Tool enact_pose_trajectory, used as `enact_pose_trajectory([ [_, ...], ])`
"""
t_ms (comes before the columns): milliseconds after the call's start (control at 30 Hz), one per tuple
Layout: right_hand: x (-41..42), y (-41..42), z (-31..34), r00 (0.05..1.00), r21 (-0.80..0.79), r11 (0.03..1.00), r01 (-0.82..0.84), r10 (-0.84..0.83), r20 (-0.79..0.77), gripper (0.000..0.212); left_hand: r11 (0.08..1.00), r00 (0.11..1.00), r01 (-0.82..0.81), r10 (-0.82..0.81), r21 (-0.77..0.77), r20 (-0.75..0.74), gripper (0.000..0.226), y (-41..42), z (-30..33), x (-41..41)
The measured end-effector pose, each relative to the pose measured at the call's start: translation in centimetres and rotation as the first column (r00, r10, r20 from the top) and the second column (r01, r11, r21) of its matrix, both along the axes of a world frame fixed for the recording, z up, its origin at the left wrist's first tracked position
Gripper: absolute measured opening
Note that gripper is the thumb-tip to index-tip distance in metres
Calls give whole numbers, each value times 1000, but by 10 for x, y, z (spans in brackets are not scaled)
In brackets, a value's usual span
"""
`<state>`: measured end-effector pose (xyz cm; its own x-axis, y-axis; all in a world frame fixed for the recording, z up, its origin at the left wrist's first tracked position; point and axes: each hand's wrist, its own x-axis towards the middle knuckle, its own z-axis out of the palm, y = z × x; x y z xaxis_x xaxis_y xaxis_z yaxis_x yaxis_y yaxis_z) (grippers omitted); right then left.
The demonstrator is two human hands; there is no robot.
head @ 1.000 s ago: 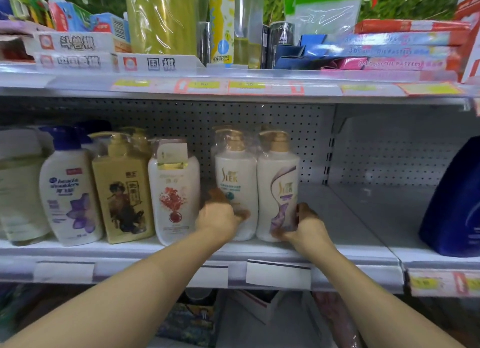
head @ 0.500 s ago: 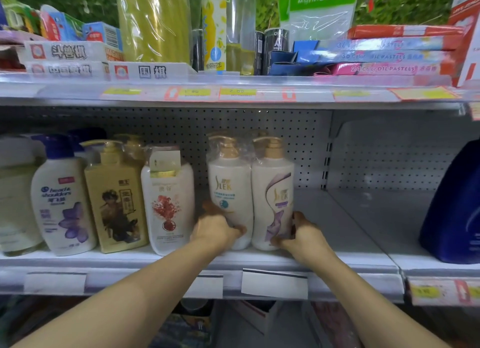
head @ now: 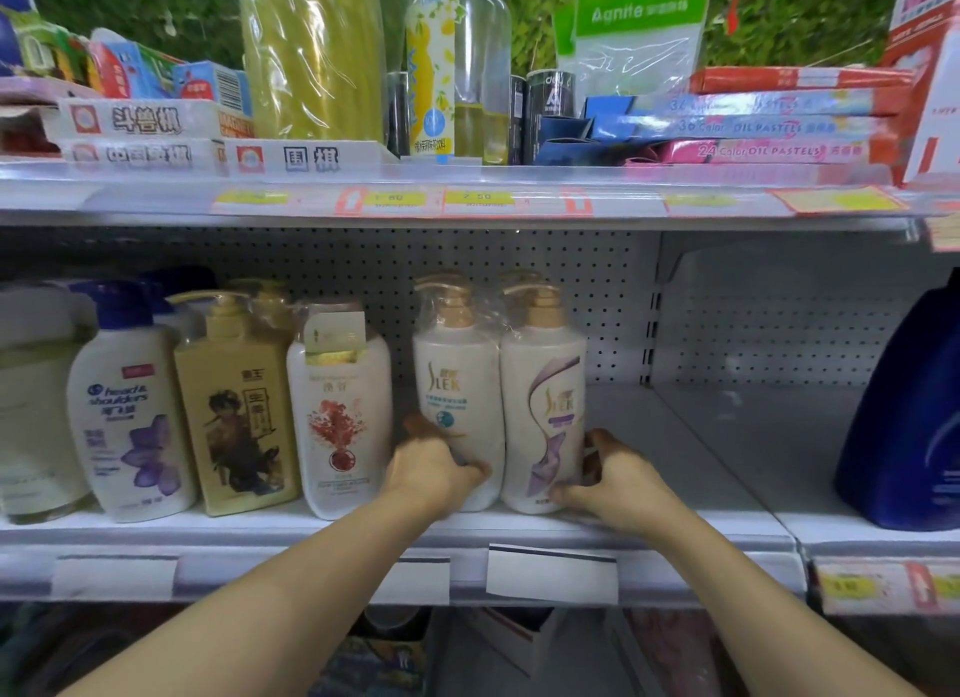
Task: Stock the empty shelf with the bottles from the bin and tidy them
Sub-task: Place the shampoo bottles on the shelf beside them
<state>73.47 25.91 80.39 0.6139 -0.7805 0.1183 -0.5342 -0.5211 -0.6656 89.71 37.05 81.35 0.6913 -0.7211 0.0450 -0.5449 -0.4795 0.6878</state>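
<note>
White metal store shelf (head: 675,436) w/ pegboard back carries a row of pump bottles; two cream plastic SLEK pump bottles w/ gold pumps, shrink-wrapped as a twin pack (head: 498,395), stand upright mid-shelf, long axis vertical, base near front edge. Left hand (head: 431,470) curls round pack's lower left side, right hand (head: 610,480) cups lower right, so pack sits between both, equally near. Gap to red-flower white bottle (head: 340,410) on left looks like next thing to close, prob. a small nudge leftwards.
</note>
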Motion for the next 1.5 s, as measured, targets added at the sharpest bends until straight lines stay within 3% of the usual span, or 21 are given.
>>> enact_pose_trajectory([
  [133,1,5,-5,1000,-17,1000,25,-26,-11,52,1000,1000,-14,14,-7,-14,44,1,-1,-1],
  [333,4,9,-7,996,-48,996,78,-80,-43,53,1000,996,-24,22,21,89,46,6,-2,-5],
  [600,2,37,1,973,-168,968,188,-207,-105,65,999,999,-33,33,-7,29,66,27,6,-18],
  [767,-10,75,4,971,-222,958,179,-208,-115,70,1000,990,-10,8,14,142,63,62,5,-18],
  [933,-13,121,-10,970,-263,959,110,-161,-182,69,984,941,65,-116,167,318,59,105,-12,-19],
  [1133,-1,176,-51,947,-205,978,48,-110,-301,73,952,925,123,-213,282,315,59,153,-58,-21],
  [1500,12,248,-177,869,39,999,8,12,-495,81,845,955,146,-256,514,151,67,238,-187,0],
])
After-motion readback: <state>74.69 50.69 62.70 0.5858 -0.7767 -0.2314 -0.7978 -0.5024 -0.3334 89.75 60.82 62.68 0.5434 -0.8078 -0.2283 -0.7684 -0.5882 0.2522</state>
